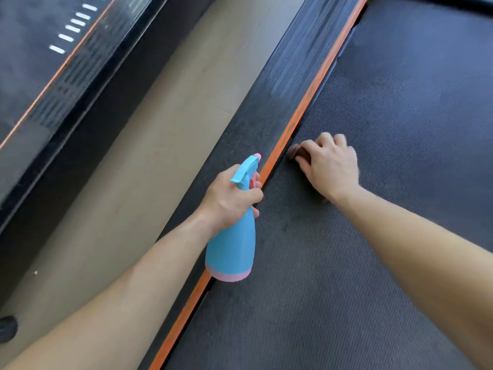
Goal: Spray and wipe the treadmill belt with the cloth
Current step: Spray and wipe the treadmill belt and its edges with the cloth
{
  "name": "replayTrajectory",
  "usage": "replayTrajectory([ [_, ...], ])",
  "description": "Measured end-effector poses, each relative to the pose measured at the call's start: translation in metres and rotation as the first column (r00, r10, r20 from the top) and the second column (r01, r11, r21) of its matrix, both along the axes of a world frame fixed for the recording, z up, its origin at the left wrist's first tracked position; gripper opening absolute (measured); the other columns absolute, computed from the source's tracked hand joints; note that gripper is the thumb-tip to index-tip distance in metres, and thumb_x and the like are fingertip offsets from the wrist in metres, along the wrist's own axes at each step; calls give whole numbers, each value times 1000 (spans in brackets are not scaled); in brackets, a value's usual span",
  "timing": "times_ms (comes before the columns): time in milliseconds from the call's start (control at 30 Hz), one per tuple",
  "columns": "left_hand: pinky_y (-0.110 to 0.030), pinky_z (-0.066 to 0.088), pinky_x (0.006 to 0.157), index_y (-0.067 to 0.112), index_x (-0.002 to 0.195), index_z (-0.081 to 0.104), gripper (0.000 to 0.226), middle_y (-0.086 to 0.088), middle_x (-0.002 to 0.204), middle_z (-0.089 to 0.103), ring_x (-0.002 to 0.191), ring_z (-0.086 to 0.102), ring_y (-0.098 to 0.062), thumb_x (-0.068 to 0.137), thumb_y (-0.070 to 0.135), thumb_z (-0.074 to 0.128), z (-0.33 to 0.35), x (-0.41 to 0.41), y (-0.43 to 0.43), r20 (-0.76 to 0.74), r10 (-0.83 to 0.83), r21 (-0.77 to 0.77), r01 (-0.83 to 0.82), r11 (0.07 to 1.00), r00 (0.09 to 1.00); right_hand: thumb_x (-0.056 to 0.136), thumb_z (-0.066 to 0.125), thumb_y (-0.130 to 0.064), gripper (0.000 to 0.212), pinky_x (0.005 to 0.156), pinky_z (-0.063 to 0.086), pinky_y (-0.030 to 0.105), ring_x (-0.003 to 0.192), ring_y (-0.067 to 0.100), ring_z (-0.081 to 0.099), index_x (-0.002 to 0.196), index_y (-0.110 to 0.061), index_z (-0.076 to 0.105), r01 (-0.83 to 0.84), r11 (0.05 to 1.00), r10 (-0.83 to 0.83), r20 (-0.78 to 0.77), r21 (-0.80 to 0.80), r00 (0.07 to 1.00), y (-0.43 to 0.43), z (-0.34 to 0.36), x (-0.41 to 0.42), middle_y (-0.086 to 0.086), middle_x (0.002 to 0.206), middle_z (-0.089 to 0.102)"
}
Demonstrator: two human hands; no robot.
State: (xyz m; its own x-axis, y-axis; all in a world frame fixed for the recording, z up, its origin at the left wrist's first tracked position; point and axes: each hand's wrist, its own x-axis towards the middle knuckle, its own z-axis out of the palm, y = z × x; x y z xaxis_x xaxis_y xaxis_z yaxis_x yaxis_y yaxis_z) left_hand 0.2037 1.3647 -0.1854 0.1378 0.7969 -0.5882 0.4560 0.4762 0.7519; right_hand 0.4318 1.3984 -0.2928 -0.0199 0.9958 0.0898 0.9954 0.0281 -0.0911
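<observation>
The dark ribbed treadmill belt [386, 182] fills the right half of the view. My left hand [232, 198] grips the neck of a blue spray bottle [232, 247] with a pink base, held over the belt's left edge, nozzle pointing up the belt. My right hand [330, 166] presses down on the belt close to the orange strip [301, 116]. A small piece of brownish cloth [294, 152] shows under its fingers; most of the cloth is hidden by the hand.
A black ribbed side rail [272, 102] runs left of the orange strip. Beyond it lies a beige floor [149, 156]. A second treadmill [40, 76] with white belt marks stands at the upper left. A dark round object [8, 328] sits at the lower left edge.
</observation>
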Motion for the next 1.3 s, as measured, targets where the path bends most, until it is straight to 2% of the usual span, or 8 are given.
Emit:
replayTrajectory([
  [100,-46,65,82,29,120,65,46,6,98,71,64,75,-25,74,22,65,3,0,-4,-42,-38,-18,37,999,998,95,60,-46,30,68,45,44,97,37,50,107,-19,65,1,998,0,-7,56,1000,-28,0,-16,11,105,58],
  [300,-45,65,82,29,126,62,50,-1,108,70,66,74,-19,77,23,66,3,11,-4,-61,-96,10,97,995,994,94,61,-47,29,65,44,43,89,33,52,107,-22,64,-452,890,454,-30,62,890,-89,-11,-25,7,100,58],
  [500,-31,61,69,28,124,63,45,-1,105,71,62,73,-21,81,16,67,-1,29,-1,-47,-102,4,102,995,994,91,65,-47,29,64,46,42,92,36,54,104,-21,67,-17,998,16,4,59,1000,-34,-3,1,9,100,60],
  [700,-19,54,59,22,123,64,40,-6,109,70,62,71,-19,89,2,65,-3,53,-2,-44,-114,3,114,993,992,93,62,-48,28,65,45,41,89,29,54,108,-25,66,-332,943,334,-86,38,939,-141,-5,17,3,99,60],
  [800,-15,52,57,13,129,64,42,-6,110,70,62,70,-19,90,-1,62,-7,71,-7,-36,-198,-34,197,980,979,95,58,-50,29,66,46,42,88,30,56,107,-25,68,-175,984,178,-98,35,979,-182,-10,36,1,98,60],
  [1000,-40,62,76,10,125,65,49,-4,105,70,60,72,-21,77,14,66,-14,107,-16,-43,-363,-99,358,929,931,91,61,-52,34,66,50,45,90,33,53,110,-24,69,237,969,-225,-141,68,964,-180,-13,82,4,100,59],
  [1167,-38,58,78,16,87,58,16,5,78,66,64,77,-21,75,20,69,-18,118,-19,-143,-431,-139,413,900,891,94,57,-54,37,68,50,46,91,34,53,111,-24,69,300,952,-290,-137,58,947,-179,-13,98,5,101,59],
  [1300,-38,57,81,12,100,63,37,4,80,65,65,78,-23,67,28,63,-22,107,-23,-155,-435,-140,416,899,887,94,56,-54,37,67,50,45,90,34,53,110,-24,69,323,945,-308,-190,54,932,-171,-9,98,6,100,58],
])
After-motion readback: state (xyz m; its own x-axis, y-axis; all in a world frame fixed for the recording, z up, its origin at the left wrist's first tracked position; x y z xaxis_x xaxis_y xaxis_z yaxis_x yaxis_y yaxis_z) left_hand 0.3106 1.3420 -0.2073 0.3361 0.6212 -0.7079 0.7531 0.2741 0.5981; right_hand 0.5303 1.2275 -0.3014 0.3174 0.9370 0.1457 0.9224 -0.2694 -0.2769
